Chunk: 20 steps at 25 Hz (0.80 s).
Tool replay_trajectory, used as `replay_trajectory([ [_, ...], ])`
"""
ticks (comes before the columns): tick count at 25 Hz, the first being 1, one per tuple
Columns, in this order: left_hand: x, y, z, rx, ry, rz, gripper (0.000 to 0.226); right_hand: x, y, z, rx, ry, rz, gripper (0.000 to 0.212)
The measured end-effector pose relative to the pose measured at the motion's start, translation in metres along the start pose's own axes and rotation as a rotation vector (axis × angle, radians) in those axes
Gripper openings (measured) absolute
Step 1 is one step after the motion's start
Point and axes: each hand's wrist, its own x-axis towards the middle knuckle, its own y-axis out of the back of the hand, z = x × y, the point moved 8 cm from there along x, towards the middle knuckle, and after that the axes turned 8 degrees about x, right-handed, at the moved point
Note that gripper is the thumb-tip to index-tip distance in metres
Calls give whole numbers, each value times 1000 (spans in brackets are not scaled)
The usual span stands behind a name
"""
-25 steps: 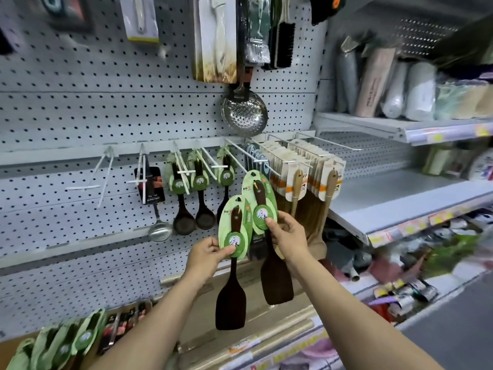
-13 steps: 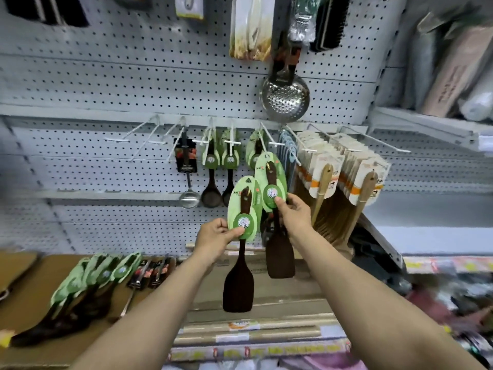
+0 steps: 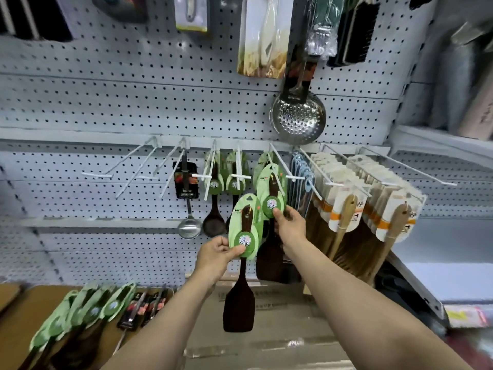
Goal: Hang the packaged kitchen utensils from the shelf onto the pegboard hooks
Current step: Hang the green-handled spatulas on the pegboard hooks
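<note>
My left hand [image 3: 217,253] pinches the green card of a dark wooden spatula [image 3: 240,297] that hangs free in front of the pegboard [image 3: 106,102]. My right hand [image 3: 289,222] pinches the green card of a second dark spatula [image 3: 272,193], held up against a white peg hook [image 3: 278,164]; the card's top overlaps the hook's prongs. Several more green-carded utensils [image 3: 80,313] lie on the brown shelf [image 3: 24,329] at the lower left.
Green-carded ladles [image 3: 214,182] and a small steel ladle [image 3: 189,225] hang on hooks left of my hands; bare hooks [image 3: 128,166] stand further left. Wooden spoons [image 3: 346,209] fill hooks on the right. A steel skimmer [image 3: 297,116] hangs above.
The view has swung left and closer to the pegboard. My right hand has lifted its spatula card up onto the hook's prongs; my left hand still holds its spatula below.
</note>
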Motion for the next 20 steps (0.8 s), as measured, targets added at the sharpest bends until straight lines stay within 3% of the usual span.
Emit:
replay_trajectory([
  [9, 13, -1, -6, 3, 1, -10, 20, 25, -15, 7, -9, -54, 28, 49],
  [13, -7, -3, -8, 21, 7, 8, 35, 6, -4, 6, -91, -99, -21, 54],
  [15, -20, -4, -5, 1, 9, 15, 38, -27, 0, -6, -20, -110, -92, 42],
  [17, -33, -8, -1, -33, 10, 17, 33, -66, -3, -20, 69, -123, -272, 36],
  [20, -52, -16, 10, -64, -11, 17, 23, -111, 2, -39, 8, -33, -399, 26],
])
